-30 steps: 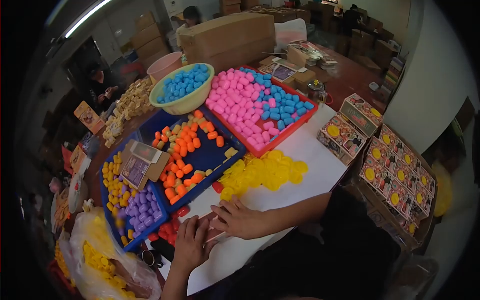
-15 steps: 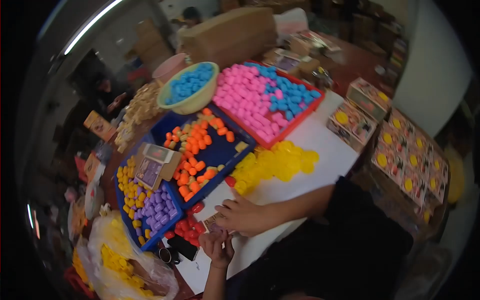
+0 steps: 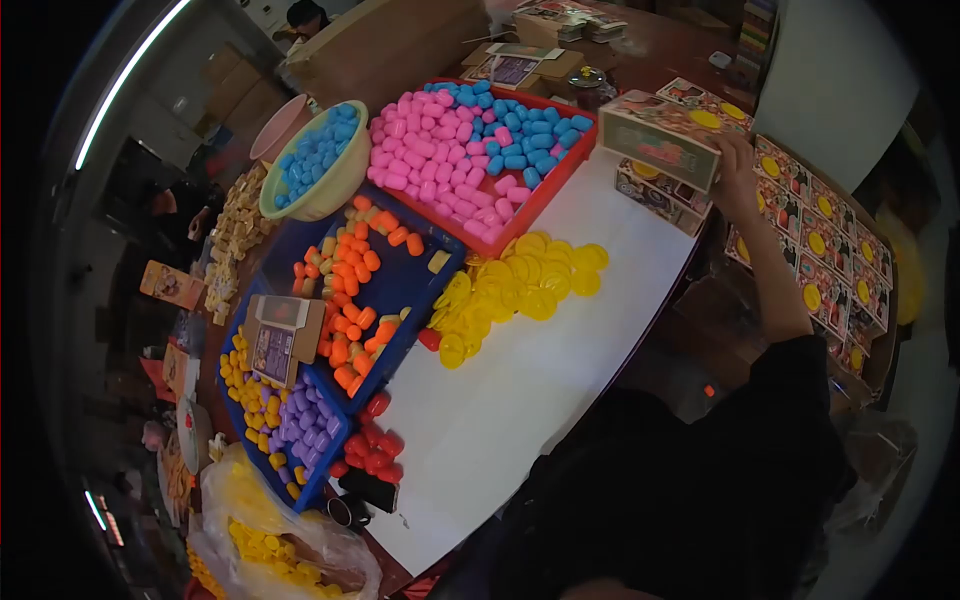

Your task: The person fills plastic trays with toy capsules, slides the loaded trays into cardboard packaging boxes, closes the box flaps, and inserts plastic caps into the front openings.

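At the upper right my right hand (image 3: pixel 735 178) is closed on the near right end of a printed carton (image 3: pixel 660 140) with a yellow disc on its top. That carton is tilted over other printed boxes (image 3: pixel 655 193) at the table's right edge. My left hand is out of view. Yellow discs (image 3: pixel 525 280) lie heaped on the white sheet (image 3: pixel 500 400), with red capsules (image 3: pixel 370 450) to their lower left. A flattened, partly open box (image 3: pixel 283 340) rests on the blue tray (image 3: pixel 425 232) of orange, tan, yellow and purple capsules.
A red tray (image 3: pixel 545 205) holds pink and blue capsules beside a bowl (image 3: pixel 350 172) of blue ones. Packed boxes (image 3: pixel 820 245) fill a carton at the right. A plastic bag (image 3: pixel 215 510), a cup (image 3: pixel 342 510) and a black object (image 3: pixel 368 490) are lower left. Other people sit behind.
My right hand has left the small printed piece near the red capsules and moved to the boxes at the upper right, closing on one. My left hand and that piece have gone out of view.
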`<action>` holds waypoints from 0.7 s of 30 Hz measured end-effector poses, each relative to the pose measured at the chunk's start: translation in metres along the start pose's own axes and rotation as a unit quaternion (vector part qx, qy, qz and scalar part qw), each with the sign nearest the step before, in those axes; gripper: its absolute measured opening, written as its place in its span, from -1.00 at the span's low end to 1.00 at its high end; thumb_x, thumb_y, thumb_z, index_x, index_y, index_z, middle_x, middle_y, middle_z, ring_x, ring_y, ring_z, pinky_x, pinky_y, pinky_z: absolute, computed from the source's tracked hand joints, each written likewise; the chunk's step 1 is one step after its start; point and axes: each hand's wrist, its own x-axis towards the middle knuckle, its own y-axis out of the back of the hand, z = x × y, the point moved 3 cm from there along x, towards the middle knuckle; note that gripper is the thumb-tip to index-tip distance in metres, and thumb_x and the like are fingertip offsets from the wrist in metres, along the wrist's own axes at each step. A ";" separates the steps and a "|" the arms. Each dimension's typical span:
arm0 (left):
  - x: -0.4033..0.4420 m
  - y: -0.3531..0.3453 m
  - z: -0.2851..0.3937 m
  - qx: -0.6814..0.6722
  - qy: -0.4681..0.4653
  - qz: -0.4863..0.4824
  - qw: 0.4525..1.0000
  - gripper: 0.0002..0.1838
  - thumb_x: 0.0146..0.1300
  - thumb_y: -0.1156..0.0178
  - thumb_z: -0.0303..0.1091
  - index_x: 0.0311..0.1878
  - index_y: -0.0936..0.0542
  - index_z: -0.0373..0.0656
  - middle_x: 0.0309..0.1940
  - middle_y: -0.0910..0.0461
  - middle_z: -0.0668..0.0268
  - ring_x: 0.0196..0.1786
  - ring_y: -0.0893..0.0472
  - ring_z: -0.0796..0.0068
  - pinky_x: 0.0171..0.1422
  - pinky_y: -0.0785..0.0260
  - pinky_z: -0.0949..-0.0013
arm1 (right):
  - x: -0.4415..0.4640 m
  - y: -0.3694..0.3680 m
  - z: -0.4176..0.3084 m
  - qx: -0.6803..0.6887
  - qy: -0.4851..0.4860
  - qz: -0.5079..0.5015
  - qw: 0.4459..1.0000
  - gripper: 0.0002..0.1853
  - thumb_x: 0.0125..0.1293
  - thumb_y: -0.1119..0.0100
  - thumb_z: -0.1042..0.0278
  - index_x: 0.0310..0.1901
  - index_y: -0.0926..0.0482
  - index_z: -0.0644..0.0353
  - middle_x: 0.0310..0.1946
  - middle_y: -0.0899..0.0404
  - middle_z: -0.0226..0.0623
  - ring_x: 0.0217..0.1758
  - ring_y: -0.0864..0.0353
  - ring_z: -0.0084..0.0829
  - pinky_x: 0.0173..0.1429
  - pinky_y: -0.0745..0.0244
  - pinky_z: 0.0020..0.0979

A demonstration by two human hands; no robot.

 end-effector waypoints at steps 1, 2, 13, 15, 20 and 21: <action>-0.004 0.005 -0.007 0.001 0.012 -0.015 1.000 -0.38 0.01 -0.35 -0.24 0.11 -0.34 -0.22 -0.05 -0.36 0.16 -0.10 -0.41 0.31 -0.03 -0.32 0.33 | -0.014 -0.008 0.022 0.006 0.002 0.000 1.000 -0.21 -0.19 -0.43 0.49 0.15 -0.24 0.11 0.06 -0.27 -0.13 0.18 -0.22 -0.03 0.25 -0.25 -0.11; -0.006 0.009 -0.012 -0.001 0.021 -0.033 0.999 -0.38 0.00 -0.36 -0.24 0.11 -0.33 -0.22 -0.05 -0.36 0.16 -0.11 -0.41 0.31 -0.03 -0.32 0.33 | -0.032 -0.018 0.041 -0.014 0.015 -0.003 1.000 -0.23 -0.16 -0.39 0.54 0.15 -0.23 0.12 0.08 -0.26 -0.12 0.20 -0.21 -0.03 0.24 -0.26 -0.11; -0.018 0.049 -0.056 -0.034 0.126 -0.182 0.975 -0.33 -0.07 -0.41 -0.25 0.10 -0.33 -0.21 -0.04 -0.34 0.17 -0.12 -0.41 0.33 -0.04 -0.34 0.31 | -0.042 0.011 0.004 -0.099 -0.102 0.064 0.988 -0.41 0.03 -0.05 0.76 0.16 -0.23 0.22 0.12 -0.27 -0.06 0.23 -0.21 -0.05 0.23 -0.24 -0.11; -0.044 0.068 -0.061 -0.035 0.175 -0.207 0.962 -0.32 -0.09 -0.42 -0.25 0.10 -0.33 -0.21 -0.03 -0.34 0.17 -0.13 -0.41 0.33 -0.04 -0.34 0.30 | -0.021 0.018 -0.027 -0.040 -0.092 0.137 0.985 -0.46 0.07 -0.07 0.72 0.14 -0.25 0.27 0.10 -0.30 -0.04 0.23 -0.23 -0.07 0.21 -0.26 -0.13; -0.165 0.152 -0.050 -0.035 0.361 -0.198 0.911 -0.30 -0.12 -0.45 -0.26 0.09 -0.33 -0.21 -0.03 -0.33 0.17 -0.14 -0.41 0.34 -0.04 -0.34 0.29 | 0.011 -0.009 -0.122 0.142 0.038 0.121 0.982 -0.50 0.09 -0.13 0.65 0.11 -0.28 0.28 0.09 -0.32 -0.05 0.18 -0.29 -0.06 0.19 -0.29 -0.15; -0.193 0.161 -0.042 -0.044 0.399 -0.184 0.897 -0.30 -0.13 -0.45 -0.26 0.09 -0.33 -0.21 -0.03 -0.33 0.17 -0.14 -0.41 0.34 -0.04 -0.35 0.29 | 0.010 -0.014 -0.140 0.158 0.030 0.113 0.980 -0.50 0.09 -0.13 0.65 0.11 -0.28 0.27 0.09 -0.32 -0.05 0.18 -0.29 -0.06 0.19 -0.28 -0.16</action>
